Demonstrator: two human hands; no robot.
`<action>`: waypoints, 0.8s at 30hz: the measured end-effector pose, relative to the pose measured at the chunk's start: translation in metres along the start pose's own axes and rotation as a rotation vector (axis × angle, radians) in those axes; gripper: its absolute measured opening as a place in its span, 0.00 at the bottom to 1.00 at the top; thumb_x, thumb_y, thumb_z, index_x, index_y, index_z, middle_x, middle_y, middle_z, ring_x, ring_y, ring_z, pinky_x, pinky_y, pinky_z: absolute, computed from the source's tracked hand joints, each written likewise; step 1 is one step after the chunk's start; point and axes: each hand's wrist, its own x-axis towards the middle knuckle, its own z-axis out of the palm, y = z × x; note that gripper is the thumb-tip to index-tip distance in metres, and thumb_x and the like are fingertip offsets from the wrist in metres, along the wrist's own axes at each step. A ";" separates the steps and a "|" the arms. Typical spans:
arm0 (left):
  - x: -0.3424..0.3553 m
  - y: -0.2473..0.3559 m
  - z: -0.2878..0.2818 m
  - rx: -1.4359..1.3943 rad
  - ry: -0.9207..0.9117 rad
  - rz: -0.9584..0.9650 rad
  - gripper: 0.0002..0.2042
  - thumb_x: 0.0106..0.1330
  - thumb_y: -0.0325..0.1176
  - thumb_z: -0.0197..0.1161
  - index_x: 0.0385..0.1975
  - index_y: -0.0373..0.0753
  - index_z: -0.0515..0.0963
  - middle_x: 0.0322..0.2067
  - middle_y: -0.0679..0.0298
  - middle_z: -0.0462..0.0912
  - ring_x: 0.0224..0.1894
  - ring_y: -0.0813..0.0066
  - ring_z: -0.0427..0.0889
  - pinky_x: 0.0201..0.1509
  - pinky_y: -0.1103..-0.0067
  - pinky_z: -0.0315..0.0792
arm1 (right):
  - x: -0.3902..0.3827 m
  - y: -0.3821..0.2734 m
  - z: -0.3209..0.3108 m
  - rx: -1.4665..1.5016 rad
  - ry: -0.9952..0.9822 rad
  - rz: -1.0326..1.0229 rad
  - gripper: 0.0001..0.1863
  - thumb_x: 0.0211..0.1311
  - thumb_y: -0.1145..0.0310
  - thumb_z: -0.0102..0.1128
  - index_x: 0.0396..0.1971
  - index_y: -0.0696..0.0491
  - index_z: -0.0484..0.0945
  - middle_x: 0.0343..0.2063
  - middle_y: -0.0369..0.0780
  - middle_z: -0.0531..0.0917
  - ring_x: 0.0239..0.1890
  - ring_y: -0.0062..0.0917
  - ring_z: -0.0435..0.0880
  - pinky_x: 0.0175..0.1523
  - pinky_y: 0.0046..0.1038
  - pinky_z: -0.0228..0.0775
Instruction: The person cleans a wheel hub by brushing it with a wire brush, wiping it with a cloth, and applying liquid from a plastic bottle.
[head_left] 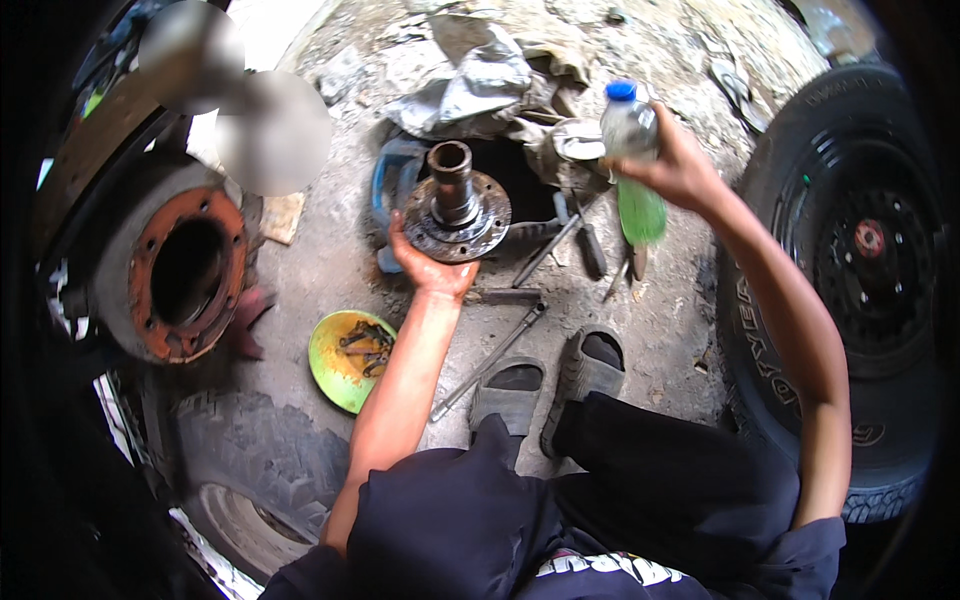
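A greasy metal wheel spindle (460, 225), a round flange with bolt holes and a hollow upright tube, rests on my left hand (432, 278). The fingers are curled around its lower left rim, partly hidden beneath it. Raised at the right, my right hand (685, 165) is wrapped around a clear plastic bottle (641, 212) with a blue cap and green liquid in its lower part. The bottle is held upright, to the right of the spindle and apart from it. Below my left hand, a yellow-green bowl (330, 372) on the ground holds several dark bolts in brownish fluid.
A large tyre on a black wheel (760, 330) stands at the right. An orange-faced brake drum (150, 300) is at the left, above a worn tyre (240, 440). Long-handled wrenches (490, 365) lie near my sandals (510, 400). Grey cloth (480, 85) lies beyond the spindle.
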 end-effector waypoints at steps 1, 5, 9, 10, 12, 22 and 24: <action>0.001 -0.002 -0.002 -0.001 -0.037 -0.012 0.35 0.65 0.63 0.52 0.67 0.46 0.68 0.63 0.56 0.74 0.64 0.51 0.74 0.69 0.47 0.65 | 0.017 0.030 -0.007 0.037 0.090 -0.012 0.43 0.53 0.54 0.78 0.62 0.57 0.63 0.50 0.51 0.82 0.52 0.37 0.83 0.58 0.38 0.77; -0.003 -0.004 0.000 0.046 -0.027 -0.034 0.37 0.65 0.62 0.53 0.69 0.46 0.65 0.65 0.56 0.72 0.66 0.52 0.72 0.71 0.47 0.62 | 0.054 0.078 -0.020 0.031 0.446 -0.038 0.50 0.51 0.51 0.79 0.63 0.64 0.59 0.52 0.57 0.81 0.55 0.43 0.83 0.60 0.38 0.78; -0.003 -0.001 -0.002 0.085 0.016 -0.028 0.37 0.65 0.62 0.55 0.69 0.45 0.65 0.65 0.56 0.72 0.66 0.52 0.72 0.71 0.48 0.63 | 0.086 0.104 -0.008 0.029 0.539 -0.020 0.50 0.49 0.48 0.80 0.62 0.63 0.61 0.51 0.57 0.81 0.55 0.44 0.83 0.60 0.39 0.77; -0.003 0.001 -0.002 0.062 0.010 -0.049 0.36 0.65 0.61 0.55 0.69 0.45 0.66 0.65 0.55 0.73 0.66 0.52 0.73 0.71 0.48 0.63 | 0.093 0.107 -0.005 0.048 0.552 0.001 0.50 0.49 0.48 0.80 0.61 0.62 0.61 0.51 0.56 0.81 0.55 0.44 0.83 0.60 0.39 0.77; -0.005 0.002 -0.003 0.023 0.004 -0.080 0.35 0.65 0.61 0.55 0.67 0.45 0.68 0.64 0.56 0.74 0.65 0.53 0.74 0.70 0.48 0.64 | 0.104 0.118 0.000 0.099 0.590 -0.012 0.46 0.50 0.47 0.80 0.58 0.61 0.64 0.51 0.55 0.81 0.55 0.43 0.83 0.61 0.39 0.75; -0.013 0.012 -0.001 0.087 0.045 -0.042 0.33 0.64 0.60 0.55 0.64 0.45 0.71 0.61 0.58 0.77 0.62 0.54 0.77 0.67 0.49 0.68 | 0.111 0.150 0.031 0.173 0.512 0.078 0.48 0.51 0.44 0.77 0.62 0.60 0.62 0.55 0.54 0.79 0.60 0.42 0.79 0.65 0.40 0.70; -0.011 0.007 -0.003 0.090 0.046 -0.044 0.34 0.63 0.60 0.55 0.64 0.45 0.71 0.61 0.58 0.77 0.62 0.54 0.77 0.67 0.49 0.69 | 0.106 0.169 0.028 0.138 0.487 0.067 0.48 0.55 0.45 0.75 0.65 0.59 0.61 0.55 0.53 0.79 0.60 0.42 0.78 0.65 0.40 0.70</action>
